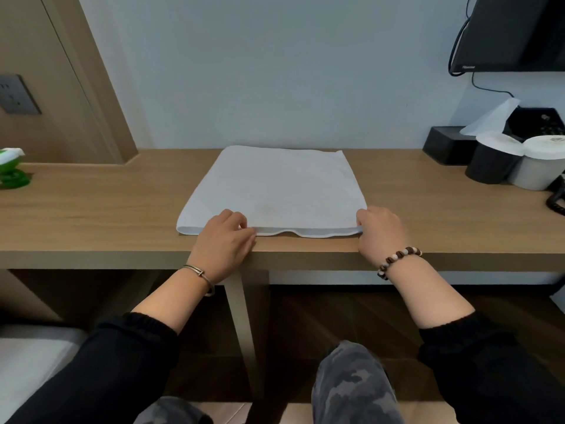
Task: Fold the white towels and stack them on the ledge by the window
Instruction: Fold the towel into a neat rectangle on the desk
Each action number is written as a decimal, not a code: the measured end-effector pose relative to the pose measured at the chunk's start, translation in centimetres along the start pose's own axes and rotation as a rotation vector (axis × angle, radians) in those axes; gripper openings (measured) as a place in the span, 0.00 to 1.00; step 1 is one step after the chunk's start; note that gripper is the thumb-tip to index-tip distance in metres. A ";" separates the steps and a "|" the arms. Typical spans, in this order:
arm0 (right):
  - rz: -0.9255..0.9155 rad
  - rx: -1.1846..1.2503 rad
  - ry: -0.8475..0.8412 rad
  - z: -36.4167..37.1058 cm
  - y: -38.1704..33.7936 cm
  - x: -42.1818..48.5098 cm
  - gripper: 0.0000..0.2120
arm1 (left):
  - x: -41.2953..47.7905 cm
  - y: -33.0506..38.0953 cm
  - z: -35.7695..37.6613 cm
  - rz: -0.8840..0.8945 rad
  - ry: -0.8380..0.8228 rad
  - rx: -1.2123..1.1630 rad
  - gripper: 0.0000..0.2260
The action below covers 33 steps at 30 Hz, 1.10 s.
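There are one desk (91, 215), one white towel (275, 191) at its centre, two hands at six o'clock, left hand (224, 240) and right hand (380, 234), two lidded cups at three o'clock, black cup (492, 163) and white cup (538, 169), one black tissue box (446, 145) behind them, and one green object (12, 172) at nine o'clock.

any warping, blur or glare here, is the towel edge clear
Head view: the wide-angle lens tilts the door frame at left; the green object far left is blurred; soft even light, no glare; the near hem of the white towel, pinched by left hand and right hand, is sharp.
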State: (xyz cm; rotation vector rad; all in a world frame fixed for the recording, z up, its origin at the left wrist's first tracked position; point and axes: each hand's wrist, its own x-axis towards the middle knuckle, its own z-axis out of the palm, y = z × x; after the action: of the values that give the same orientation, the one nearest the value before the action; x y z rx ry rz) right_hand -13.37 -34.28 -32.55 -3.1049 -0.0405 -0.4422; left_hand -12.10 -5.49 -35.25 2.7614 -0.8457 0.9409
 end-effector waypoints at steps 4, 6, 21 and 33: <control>0.054 -0.004 0.049 0.7 -0.2 0.1 0.06 | -1.3 -0.7 -0.3 -0.159 -0.062 0.040 0.21; 0.083 0.003 0.077 1.0 0.1 0.2 0.06 | -2.0 -1.2 -0.3 -0.201 -0.056 0.027 0.21; 0.128 -0.154 0.155 1.6 0.4 0.1 0.10 | -2.4 -5.4 -1.0 -0.843 0.075 -0.251 0.08; 0.163 -0.063 0.204 2.0 1.1 -0.8 0.11 | -1.8 -8.2 -3.2 0.067 -0.099 0.161 0.10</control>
State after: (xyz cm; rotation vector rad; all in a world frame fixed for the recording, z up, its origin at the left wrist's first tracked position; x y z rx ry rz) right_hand -13.51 -35.41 -34.71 -3.0712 0.2295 -0.7642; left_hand -10.61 3.13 -33.12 2.9559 -0.9206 0.9291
